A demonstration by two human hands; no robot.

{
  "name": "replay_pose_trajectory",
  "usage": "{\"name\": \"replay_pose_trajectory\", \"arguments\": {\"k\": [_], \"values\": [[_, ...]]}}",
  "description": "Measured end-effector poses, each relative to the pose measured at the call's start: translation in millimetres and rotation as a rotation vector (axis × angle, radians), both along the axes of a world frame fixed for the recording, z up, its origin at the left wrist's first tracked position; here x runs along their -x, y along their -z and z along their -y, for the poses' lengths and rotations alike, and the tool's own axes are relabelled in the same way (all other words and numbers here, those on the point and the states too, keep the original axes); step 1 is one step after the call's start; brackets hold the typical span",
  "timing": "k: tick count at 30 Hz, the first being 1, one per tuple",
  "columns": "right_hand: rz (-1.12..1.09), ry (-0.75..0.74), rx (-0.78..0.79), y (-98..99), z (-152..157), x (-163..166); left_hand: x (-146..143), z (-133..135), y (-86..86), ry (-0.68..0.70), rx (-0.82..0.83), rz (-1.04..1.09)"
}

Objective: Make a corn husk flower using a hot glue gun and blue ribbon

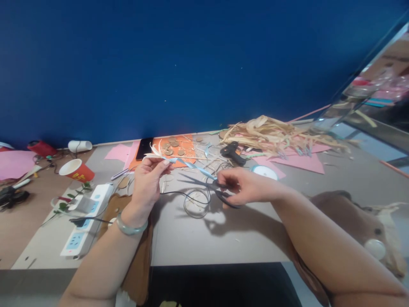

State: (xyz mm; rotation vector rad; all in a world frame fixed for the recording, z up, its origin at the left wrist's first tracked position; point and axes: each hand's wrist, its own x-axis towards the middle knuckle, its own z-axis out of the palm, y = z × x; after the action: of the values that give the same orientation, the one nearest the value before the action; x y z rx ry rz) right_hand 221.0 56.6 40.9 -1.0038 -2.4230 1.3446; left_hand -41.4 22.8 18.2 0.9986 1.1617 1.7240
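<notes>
Your two bare forearms (99, 264) lie nearest the camera, reaching from the lower corners over a broad, pale grey surface (191, 243). Behind it stands a plain deep-blue wall (204, 64). To your right, beyond your hands, sprawls a heap of dry, straw-coloured plant strips (265, 130); to your left lies a long white plastic power strip with pale-blue socket panels (75, 241). Ahead is an orange sheet (187, 140) carrying small round discs.

Your left hand (148, 175) has a narrow grip, thumb and finger pinching a thin, light-blue ribbon (191, 165) beside some cream, curling strands (156, 150). Your right hand (241, 187) grips dark-handled metal scissors (214, 186), blades slightly parted and pointing left. The ribbon runs, twisted, above the surface between your hands; you cannot tell exactly how its right end is held.

You seem to be readying the ribbon for a cut. The next move probably calls for steady tension and blades turned squarely across it, clear of your left fingertips.
</notes>
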Motion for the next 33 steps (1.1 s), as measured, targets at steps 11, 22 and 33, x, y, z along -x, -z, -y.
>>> {"name": "replay_pose_trajectory", "arguments": {"k": [11, 22, 33], "values": [[0.099, -0.045, -0.044, 2.7, 5, 11, -8, 5, 0.4, 0.033, 0.038, -0.034], [0.038, 0.000, -0.093, 6.3, 11, 17, -11, 10, 6.7, 0.107, 0.027, -0.080], [-0.011, 0.061, -0.121, 8.1, 14, 19, -14, 11, 5.7, 0.134, 0.038, -0.024]]}}
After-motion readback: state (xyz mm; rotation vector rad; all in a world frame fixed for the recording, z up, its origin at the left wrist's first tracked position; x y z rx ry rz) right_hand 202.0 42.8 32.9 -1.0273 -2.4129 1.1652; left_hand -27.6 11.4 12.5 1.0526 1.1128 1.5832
